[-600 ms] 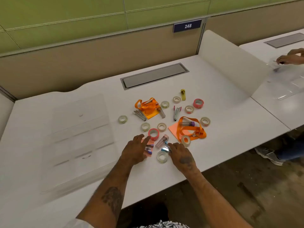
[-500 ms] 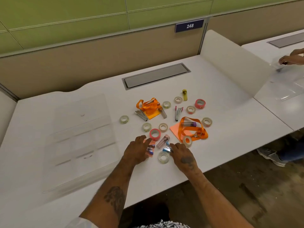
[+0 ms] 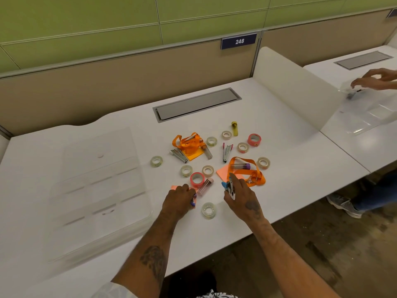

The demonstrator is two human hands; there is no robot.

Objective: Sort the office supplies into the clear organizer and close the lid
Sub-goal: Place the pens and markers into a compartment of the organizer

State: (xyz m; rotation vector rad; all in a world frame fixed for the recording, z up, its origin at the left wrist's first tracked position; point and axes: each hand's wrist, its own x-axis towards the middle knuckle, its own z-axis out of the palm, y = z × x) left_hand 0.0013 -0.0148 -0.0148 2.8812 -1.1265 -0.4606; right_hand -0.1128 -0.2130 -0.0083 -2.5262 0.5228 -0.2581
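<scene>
Head view: right fingers [image 3: 233, 177] clamped on blue clip [image 3: 225, 185], left fingers [image 3: 188, 191] pinching purple-tipped item [image 3: 194, 202], organizer [image 3: 101, 190] well apart.

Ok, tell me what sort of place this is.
Probably an open-plan office or a hall of numbered workstations: a sign reading 248 on the partition, a grey cable hatch set into the white desk, and a white divider with a neighbouring desk beyond it.

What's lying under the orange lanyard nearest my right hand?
A pink sticky-note pad lies under the orange lanyard, its left corner showing. A purple-capped tube sits within the loop. The ribbon hides the pad's far side.
</scene>
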